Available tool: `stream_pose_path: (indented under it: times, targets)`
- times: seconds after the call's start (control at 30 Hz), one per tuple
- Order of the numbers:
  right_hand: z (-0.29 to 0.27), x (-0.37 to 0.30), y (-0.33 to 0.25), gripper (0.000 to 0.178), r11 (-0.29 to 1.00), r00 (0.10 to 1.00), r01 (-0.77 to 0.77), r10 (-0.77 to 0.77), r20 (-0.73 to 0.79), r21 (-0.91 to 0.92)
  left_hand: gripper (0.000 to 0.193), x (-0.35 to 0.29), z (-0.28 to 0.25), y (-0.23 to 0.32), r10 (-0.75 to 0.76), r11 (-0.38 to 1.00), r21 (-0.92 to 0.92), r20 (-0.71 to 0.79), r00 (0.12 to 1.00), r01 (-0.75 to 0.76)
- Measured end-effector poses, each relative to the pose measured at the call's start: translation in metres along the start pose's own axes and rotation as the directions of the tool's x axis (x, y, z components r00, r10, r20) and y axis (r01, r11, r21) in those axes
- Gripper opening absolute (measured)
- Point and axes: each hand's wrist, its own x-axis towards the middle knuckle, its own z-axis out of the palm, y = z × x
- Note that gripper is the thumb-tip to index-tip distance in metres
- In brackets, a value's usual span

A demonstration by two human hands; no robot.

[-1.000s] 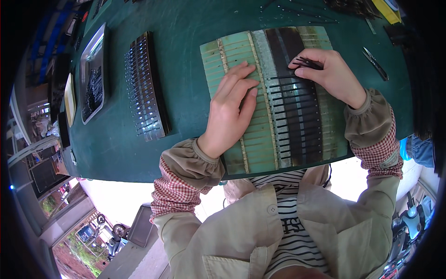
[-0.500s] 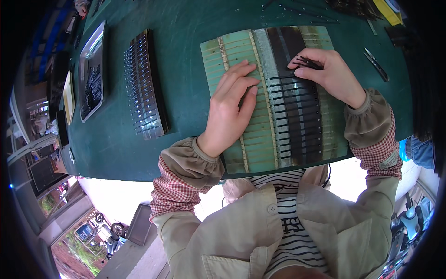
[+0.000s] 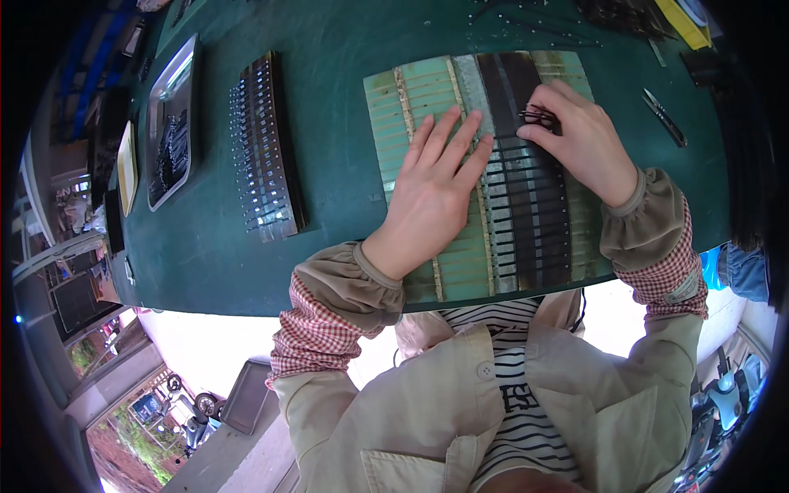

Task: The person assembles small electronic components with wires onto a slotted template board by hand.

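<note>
A pale green grooved board (image 3: 390, 94) lies in front of me, with dark tape strips (image 3: 511, 78) running down its right half. Several thin black rods (image 3: 503, 234) are set side by side across the nearer part of the strips. My left hand (image 3: 431, 193) rests palm down on the board's left half, fingers spread, the fingertips close to the upper rods. Over the strips, my right hand (image 3: 583, 144) pinches a small bunch of thin black rods (image 3: 540, 117) between thumb and fingers. Its fingertips are just above the topmost laid rod; whether they touch it I cannot tell.
Left of the board lies a stack of dark strips (image 3: 267, 148) with rows of rods. Beyond it a metal tray (image 3: 191, 107) holds loose black pieces. Small scissors or snips (image 3: 664, 117) lie at the right. Loose rods (image 3: 542, 29) and a yellow object (image 3: 684, 23) are at the back.
My left hand has slid right and its fingers have spread toward the rods. My right hand keeps the bunch, its fingers curled tighter. The board has shifted slightly.
</note>
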Motion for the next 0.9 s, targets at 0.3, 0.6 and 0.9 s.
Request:
stream_pose_path:
  times: [0.3,0.6,0.9]
  targets:
    - [-0.084,-0.002,0.003,0.02,0.155,0.949,-0.185,0.284,0.135,0.97,0.025,0.033,-0.025,0.043,-0.152,0.847,-0.531,-0.174,0.973,0.037]
    - [-0.058,-0.002,-0.057,0.025,-0.201,0.919,-0.136,0.34,0.199,0.97,0.016,0.052,-0.02,0.063,-0.226,-0.121,-0.92,0.39,0.893,0.372]
    - [-0.058,-0.008,-0.029,0.027,0.077,0.931,-0.323,0.208,0.301,0.943,0.011,0.041,-0.034,0.043,-0.413,0.0,-0.96,0.255,0.874,0.28]
